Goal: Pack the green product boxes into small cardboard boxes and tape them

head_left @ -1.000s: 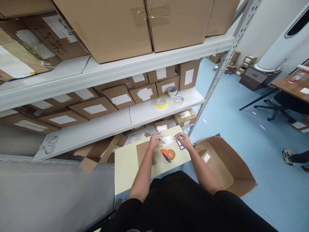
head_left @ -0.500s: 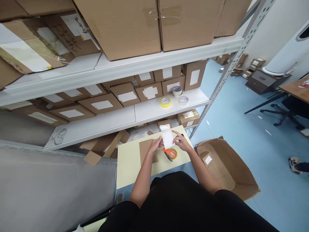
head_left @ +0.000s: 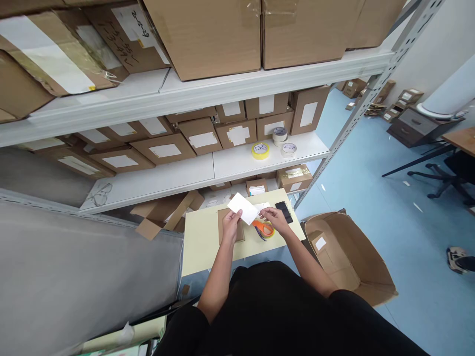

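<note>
A white paper sheet [head_left: 242,207] is pinched at its lower left edge by my left hand [head_left: 230,226]. My right hand [head_left: 277,219] has its fingertips closed at a second white paper slip [head_left: 262,205], which shows partly behind the first. Below the papers an orange tape dispenser [head_left: 265,227] with a yellow roll lies on the pale yellow tabletop [head_left: 200,247]. Under my left hand is a flat brown cardboard piece [head_left: 239,234], partly covered. To the right of my right hand lies a black phone [head_left: 284,211].
A large open carton [head_left: 365,252] stands on the floor at right, with a small labelled box [head_left: 318,242] inside. Ahead, a metal shelf [head_left: 193,170] holds labelled boxes, a yellow tape roll [head_left: 260,151] and white rolls. An open box [head_left: 163,212] juts out at left.
The single white shape between my hands has become two papers: one has moved left with my left hand, the other is by my right fingertips. The phone is now uncovered.
</note>
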The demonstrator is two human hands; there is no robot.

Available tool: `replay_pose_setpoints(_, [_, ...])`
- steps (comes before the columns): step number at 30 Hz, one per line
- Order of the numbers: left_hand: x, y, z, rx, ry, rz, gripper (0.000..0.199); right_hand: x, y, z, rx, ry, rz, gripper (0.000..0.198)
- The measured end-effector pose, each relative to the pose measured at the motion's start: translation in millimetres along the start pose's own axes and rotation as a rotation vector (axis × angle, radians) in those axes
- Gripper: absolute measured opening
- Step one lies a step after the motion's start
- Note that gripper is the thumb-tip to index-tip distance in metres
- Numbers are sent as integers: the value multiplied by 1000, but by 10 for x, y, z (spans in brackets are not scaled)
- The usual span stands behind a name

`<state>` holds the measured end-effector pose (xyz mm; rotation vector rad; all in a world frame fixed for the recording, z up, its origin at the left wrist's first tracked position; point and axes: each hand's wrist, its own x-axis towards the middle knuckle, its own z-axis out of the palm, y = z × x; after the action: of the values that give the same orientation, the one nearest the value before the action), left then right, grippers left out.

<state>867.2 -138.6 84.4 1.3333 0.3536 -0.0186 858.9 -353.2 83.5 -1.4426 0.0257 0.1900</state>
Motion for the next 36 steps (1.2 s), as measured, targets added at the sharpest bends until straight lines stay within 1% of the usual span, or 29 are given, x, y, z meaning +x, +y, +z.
replay_pose_setpoints(4, [-63,6,-26,5,-5,11,58,-65,-34,88,30,-34,8,30])
replay_pose_setpoints(18, [-203,-70,-201,4,4,1,58,-229,-7,227,20,-58,1,26])
replay_pose_setpoints(23, [-255,-62,-240,-16,13,-10,60,-273,3,251,29,-78,21,29])
replay_pose_setpoints(29, [-285,-49,-263,-2,-4,-31,59,-312,-5,274,48,-105,12,26])
replay_pose_setpoints(31, [-287,-48,-269,62,4,-23,62,-322,-18,290,59,-113,6,26])
replay_pose_setpoints(32, [-291,-44,-267,125,38,3,66,-327,-27,300,65,-115,-1,27])
replay_pose_setpoints(34, [-318,-18,-247,288,149,105,77,-337,-42,322,82,-107,-22,28])
replay_pose_setpoints(35, [-343,4,-227,362,188,163,76,-342,-48,335,91,-99,-34,29])
replay_pose_setpoints(36, [-374,32,-199,413,184,207,67,-347,-53,349,98,-89,-45,30])
